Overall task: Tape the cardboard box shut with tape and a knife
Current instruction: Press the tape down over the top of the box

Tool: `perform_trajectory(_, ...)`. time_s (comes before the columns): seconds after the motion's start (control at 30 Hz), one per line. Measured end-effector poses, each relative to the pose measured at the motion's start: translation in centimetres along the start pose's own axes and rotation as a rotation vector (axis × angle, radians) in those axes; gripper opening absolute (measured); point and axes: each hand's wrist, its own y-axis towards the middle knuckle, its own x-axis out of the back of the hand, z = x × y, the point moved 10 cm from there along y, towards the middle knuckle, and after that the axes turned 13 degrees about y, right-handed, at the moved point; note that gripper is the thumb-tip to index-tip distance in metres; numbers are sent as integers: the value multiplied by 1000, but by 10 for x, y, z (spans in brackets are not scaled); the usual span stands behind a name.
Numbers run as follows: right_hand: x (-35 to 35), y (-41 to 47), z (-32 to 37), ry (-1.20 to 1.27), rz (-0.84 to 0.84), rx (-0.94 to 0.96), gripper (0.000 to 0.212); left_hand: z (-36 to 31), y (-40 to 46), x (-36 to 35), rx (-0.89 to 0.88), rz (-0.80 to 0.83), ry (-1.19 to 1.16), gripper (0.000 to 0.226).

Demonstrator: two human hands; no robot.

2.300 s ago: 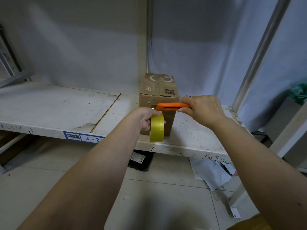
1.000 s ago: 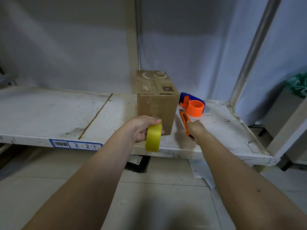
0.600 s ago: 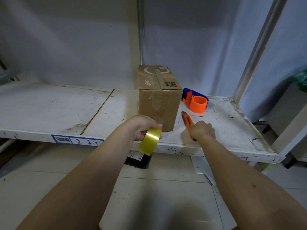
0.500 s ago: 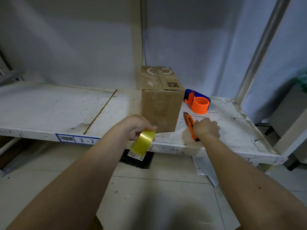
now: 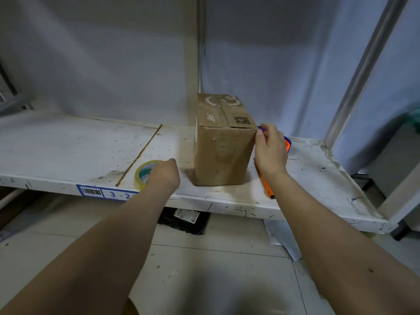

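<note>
Scuffed white shelf, grey-blue sheeting behind, pale tiled floor, dim light

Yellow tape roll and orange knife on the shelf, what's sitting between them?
The brown cardboard box stands between the yellow tape roll and orange knife, in the head view.

A scuffed white shelf carries a barcode label on its front edge. Below, a black packet lies on the tiled floor.

Brown cardboard box, white swirl print; yellowish tape roll; orange knife; scuffed white shelf, blue-bordered barcode label.
</note>
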Motion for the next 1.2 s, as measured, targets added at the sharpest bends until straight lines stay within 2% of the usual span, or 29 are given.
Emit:
perform_trajectory(0.17,-16,-6,30,-43,102,181,39,-4,2,2,0,-24,-24,46)
perform_trajectory(0.3,-24,-10,37,-95,150,264,38,7,-4,3,70,-21,-153,49)
perform_trajectory(0.37,-26,-11,40,-128,167,290,40,18,-16,33,168,-210,-256,37)
perform_trajectory(0.43,-29,-12,42,-186,185,302,42,28,-43,82,241,-540,-464,37)
perform_trajectory(0.5,-29,-12,43,-248,190,312,45,22,-68,126,157,-775,-636,42)
perform_trajectory(0.53,-28,-11,44,-274,186,323,46,11,-72,142,63,-827,-641,45)
perform_trajectory(0.63,-29,-10,45,-327,177,334,49,-38,-72,165,-200,-814,-404,57)
perform_trajectory(0.7,-30,-8,44,-349,166,326,51,-61,-64,161,-269,-759,-264,61)
perform_trajectory(0.8,-32,-8,47,-419,161,377,50,-70,-52,147,-268,-682,-238,57)
perform_trajectory(0.93,-37,-12,48,-450,193,462,52,-65,-47,139,-304,-733,-235,60)
perform_trajectory(1.2,-40,-15,43,-450,230,445,76,-71,-49,136,-329,-725,-202,81)
